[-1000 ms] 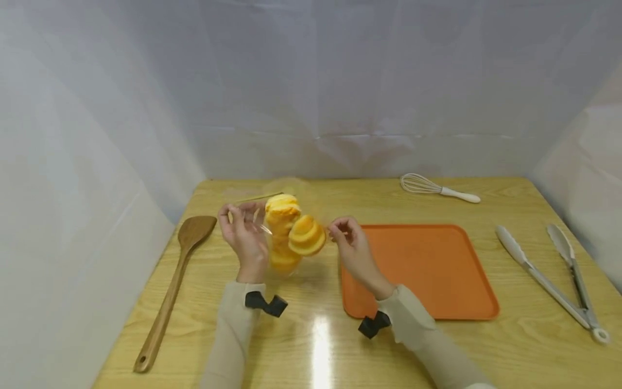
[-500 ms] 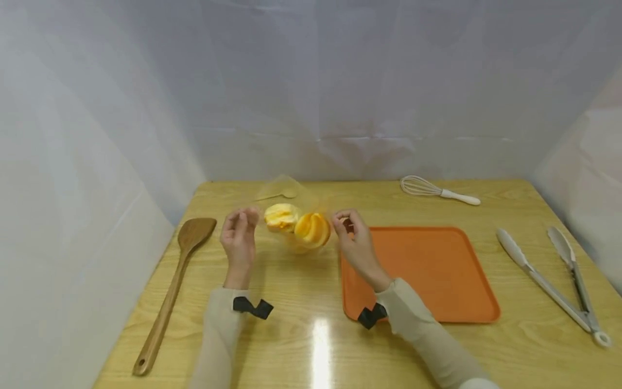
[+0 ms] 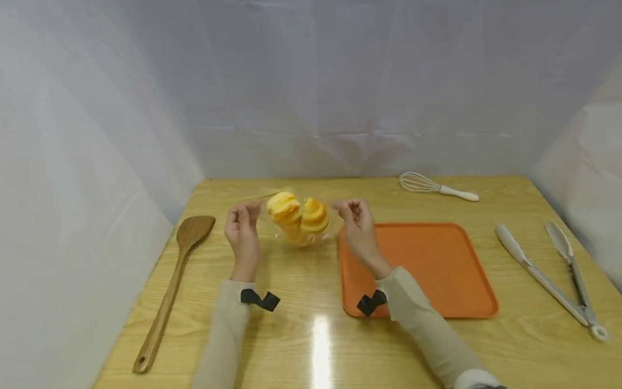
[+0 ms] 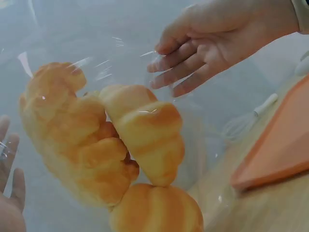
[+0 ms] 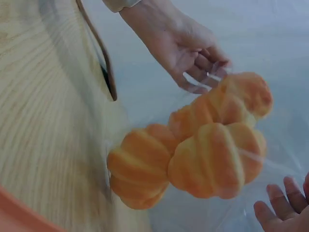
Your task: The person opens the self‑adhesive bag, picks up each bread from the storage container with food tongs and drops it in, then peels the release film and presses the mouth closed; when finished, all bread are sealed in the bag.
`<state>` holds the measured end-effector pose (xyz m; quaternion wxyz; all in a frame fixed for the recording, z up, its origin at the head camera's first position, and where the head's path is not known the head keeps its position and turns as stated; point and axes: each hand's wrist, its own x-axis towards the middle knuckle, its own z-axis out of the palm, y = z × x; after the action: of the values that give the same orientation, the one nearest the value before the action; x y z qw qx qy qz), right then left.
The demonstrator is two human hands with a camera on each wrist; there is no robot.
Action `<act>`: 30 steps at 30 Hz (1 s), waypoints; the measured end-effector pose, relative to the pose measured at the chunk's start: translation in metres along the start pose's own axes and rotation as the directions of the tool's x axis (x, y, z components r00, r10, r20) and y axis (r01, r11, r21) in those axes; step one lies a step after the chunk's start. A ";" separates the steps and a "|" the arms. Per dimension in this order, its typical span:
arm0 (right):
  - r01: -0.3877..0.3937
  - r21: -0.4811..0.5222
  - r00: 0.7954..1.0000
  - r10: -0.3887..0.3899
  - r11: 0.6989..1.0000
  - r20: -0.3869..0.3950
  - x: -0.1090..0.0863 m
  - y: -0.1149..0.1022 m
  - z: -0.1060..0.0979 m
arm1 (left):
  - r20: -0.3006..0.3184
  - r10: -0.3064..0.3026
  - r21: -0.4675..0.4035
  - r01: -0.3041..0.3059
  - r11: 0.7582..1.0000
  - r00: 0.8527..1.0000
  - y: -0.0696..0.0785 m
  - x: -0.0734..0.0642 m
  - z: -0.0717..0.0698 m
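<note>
Both hands hold up a clear plastic bag (image 4: 104,70) by its two sides, off the table. Inside it hang several bread rolls, among them a long bumpy loaf (image 4: 72,140), a ridged croissant (image 4: 149,130) and a round roll (image 4: 157,210). In the head view my left hand (image 3: 244,235) pinches the bag's left edge between thumb and fingers. My right hand (image 3: 360,232) pinches the opposite edge, above the tray's near-left side. The bag's film barely shows in the head view; the yellow bread (image 3: 286,208) stands out between the hands.
An orange tray (image 3: 427,270) lies right of centre. A wooden spatula (image 3: 167,297) lies along the left side, metal tongs (image 3: 546,281) spread at the right. A white whisk (image 3: 437,186) rests at the back, and a thin yellowish handle (image 3: 257,197) shows behind the bag.
The bag of bread has swung about, and its rolls have shifted inside, now a little farther from the body. My right hand has moved up and slightly right; the left hand moved only slightly.
</note>
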<state>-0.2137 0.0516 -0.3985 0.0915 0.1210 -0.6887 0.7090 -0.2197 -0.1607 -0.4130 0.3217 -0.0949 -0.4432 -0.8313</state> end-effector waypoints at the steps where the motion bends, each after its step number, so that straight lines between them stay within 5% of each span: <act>1: 0.009 0.021 1.000 -0.009 1.000 -0.017 0.001 -0.002 0.000 | -0.006 0.013 -0.020 -0.013 1.000 1.000 0.002 0.002 0.003; 7: 0.044 0.045 0.996 -0.040 0.998 -0.077 0.002 -0.004 -0.001 | 0.015 0.041 -0.062 -0.040 0.997 0.999 0.006 0.004 0.017; 13: -0.060 -0.039 0.998 0.061 0.997 0.030 0.001 0.003 -0.007 | 0.012 -0.040 -0.064 0.041 0.997 0.999 -0.003 -0.009 0.016; 20: 0.059 -0.067 0.998 -0.058 0.996 0.014 0.013 -0.008 -0.002 | 0.042 -0.015 -0.103 0.019 0.995 0.999 -0.004 -0.008 0.024; 30: 0.093 0.172 0.994 -0.081 0.981 -0.075 0.015 -0.012 0.002 | -0.059 0.040 -0.073 -0.044 0.996 0.997 0.009 0.006 0.022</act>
<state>-0.2249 0.0499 -0.3828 0.1347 0.1344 -0.6141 0.7659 -0.2217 -0.1495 -0.3919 0.3479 -0.0921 -0.4006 -0.8426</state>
